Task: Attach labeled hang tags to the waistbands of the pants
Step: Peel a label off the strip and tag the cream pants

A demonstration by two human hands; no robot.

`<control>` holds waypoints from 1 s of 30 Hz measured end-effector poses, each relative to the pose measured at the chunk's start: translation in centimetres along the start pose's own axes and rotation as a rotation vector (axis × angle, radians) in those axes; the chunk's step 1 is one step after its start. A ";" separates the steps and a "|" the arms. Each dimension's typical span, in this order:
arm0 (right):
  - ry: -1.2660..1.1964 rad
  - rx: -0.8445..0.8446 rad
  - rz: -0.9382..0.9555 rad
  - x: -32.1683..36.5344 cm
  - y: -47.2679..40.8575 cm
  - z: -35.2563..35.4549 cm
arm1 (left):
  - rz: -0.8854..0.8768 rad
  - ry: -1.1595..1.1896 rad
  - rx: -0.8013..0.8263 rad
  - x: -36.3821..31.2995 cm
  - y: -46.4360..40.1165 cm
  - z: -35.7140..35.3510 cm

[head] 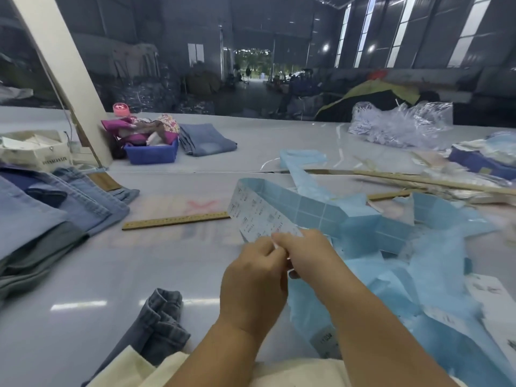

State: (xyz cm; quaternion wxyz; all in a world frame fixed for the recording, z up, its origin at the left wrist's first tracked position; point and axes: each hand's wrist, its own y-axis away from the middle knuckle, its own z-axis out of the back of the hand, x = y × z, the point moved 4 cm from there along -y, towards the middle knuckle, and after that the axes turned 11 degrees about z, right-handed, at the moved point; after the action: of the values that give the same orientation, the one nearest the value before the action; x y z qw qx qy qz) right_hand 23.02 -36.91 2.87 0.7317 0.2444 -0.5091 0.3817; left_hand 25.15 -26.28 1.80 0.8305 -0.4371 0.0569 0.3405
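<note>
Dark pants [156,328] lie bunched by my left forearm, untagged, as my left hand [252,280] and right hand [304,256] pinch the printed label strip [259,216]; I seem to be peeling one sticker, which could tear if pulled unevenly.

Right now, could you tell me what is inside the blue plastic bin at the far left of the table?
The blue bin holds a heap of magenta and floral fabric piled above its rim. Whatever lies beneath that heap is covered.
</note>
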 end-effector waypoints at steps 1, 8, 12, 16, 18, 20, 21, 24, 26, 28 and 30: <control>-0.068 -0.007 -0.036 -0.4 0.0 0.1 | -0.049 0.034 0.007 -0.2 0.2 -0.1; -0.768 0.067 -0.164 -1.2 -0.1 -0.2 | 0.928 0.951 0.152 3.9 -0.7 -1.0; -0.791 0.203 -0.157 -1.0 0.3 -0.4 | 1.062 1.210 0.236 3.5 -0.8 -1.9; -0.661 0.205 -0.134 -0.8 0.5 -0.2 | 1.014 1.206 0.131 4.1 -1.1 -1.4; -0.611 0.176 -0.124 -0.6 0.5 0.0 | 1.017 1.200 0.119 4.2 -1.1 -1.3; -0.571 0.098 -0.134 -0.7 0.4 0.5 | 1.032 1.193 0.110 4.4 -1.1 -1.3; -0.547 0.058 -0.144 -0.9 0.2 0.7 | 1.039 1.191 0.103 4.5 -1.2 -1.2; -0.468 -0.014 -0.151 -1.1 0.0 1.0 | 1.073 1.234 0.092 4.7 -1.3 -1.1; -0.426 -0.059 -0.137 -1.3 -0.2 1.1 | 1.123 1.316 0.101 4.8 -1.4 -1.1; -0.395 -0.108 -0.122 -1.4 -0.4 1.4 | 1.152 1.373 0.108 4.7 -1.5 -1.1; -0.375 -0.148 -0.108 -1.5 -0.6 1.7 | 1.147 1.374 0.117 4.7 -1.5 -1.0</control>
State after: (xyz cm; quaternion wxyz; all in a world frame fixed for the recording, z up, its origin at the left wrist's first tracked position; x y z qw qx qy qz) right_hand 22.24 -38.96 2.10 0.6595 0.2835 -0.6492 0.2515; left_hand 29.90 -25.23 0.37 0.3364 -0.4057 0.7684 0.3630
